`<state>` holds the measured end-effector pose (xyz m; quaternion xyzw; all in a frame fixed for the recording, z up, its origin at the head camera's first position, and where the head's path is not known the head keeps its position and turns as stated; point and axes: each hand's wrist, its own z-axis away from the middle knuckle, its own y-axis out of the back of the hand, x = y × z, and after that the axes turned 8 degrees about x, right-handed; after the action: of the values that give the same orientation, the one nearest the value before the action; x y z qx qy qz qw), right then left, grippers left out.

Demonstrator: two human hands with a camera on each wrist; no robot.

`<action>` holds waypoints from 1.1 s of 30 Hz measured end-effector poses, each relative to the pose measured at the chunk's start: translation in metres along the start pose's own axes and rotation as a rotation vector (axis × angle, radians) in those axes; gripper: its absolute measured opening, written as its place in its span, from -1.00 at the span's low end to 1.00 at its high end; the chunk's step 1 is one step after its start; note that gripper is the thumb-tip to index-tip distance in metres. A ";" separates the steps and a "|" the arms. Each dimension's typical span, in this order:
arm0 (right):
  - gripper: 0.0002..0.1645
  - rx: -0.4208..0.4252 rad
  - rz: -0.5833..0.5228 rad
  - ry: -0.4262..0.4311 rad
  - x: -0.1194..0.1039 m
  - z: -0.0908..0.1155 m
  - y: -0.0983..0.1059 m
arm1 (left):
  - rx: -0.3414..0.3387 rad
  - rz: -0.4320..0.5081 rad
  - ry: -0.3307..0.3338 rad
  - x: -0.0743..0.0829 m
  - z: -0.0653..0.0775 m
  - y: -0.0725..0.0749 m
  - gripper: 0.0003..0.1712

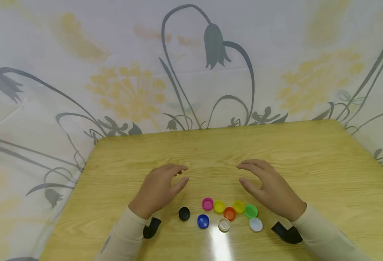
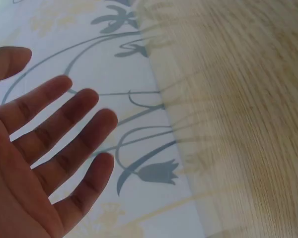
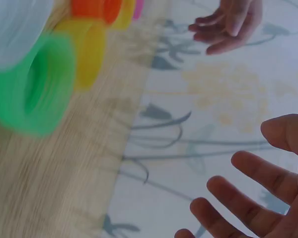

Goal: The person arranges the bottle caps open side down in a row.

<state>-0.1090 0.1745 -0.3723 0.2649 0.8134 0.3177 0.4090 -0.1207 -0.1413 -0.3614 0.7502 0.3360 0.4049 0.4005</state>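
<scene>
Both hands are raised over the wooden table and hold nothing. The left hand point(image 1: 159, 187) has its fingers spread and slightly bent, with the palm facing inward; the left wrist view shows the bare palm. Opposite it, the right hand point(image 1: 272, 187) is held in much the same way. Between and below them lie several plastic bottle caps: magenta point(image 1: 208, 204), two yellow ones, orange-red point(image 1: 229, 214), green point(image 1: 251, 211), white point(image 1: 255, 224), blue point(image 1: 203, 221), black point(image 1: 184, 214) and a pale beige one point(image 1: 224, 224). The black cap is nearest the left hand, the green cap point(image 3: 35, 84) nearest the right.
A light wooden tabletop point(image 1: 211, 152) carries everything. Behind and beside it hangs white cloth point(image 1: 191, 90) with grey and yellow flowers. Black curved pieces point(image 1: 152, 228) show at both wrists. A bright reflection lies on the table's near side.
</scene>
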 end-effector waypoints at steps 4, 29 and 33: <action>-0.64 -0.002 -0.091 0.041 -0.017 0.000 -0.007 | -0.117 0.074 0.031 -0.001 0.010 0.005 -0.63; -0.82 -0.269 -0.277 0.036 -0.075 -0.017 -0.083 | -0.502 0.265 0.060 -0.037 0.032 -0.009 -0.57; -0.79 -0.301 -0.251 0.081 -0.072 -0.016 -0.087 | -0.509 0.282 0.067 -0.036 0.031 -0.011 -0.59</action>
<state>-0.0991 0.0625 -0.3933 0.0843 0.7990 0.3927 0.4475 -0.1116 -0.1767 -0.3943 0.6512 0.1289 0.5523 0.5043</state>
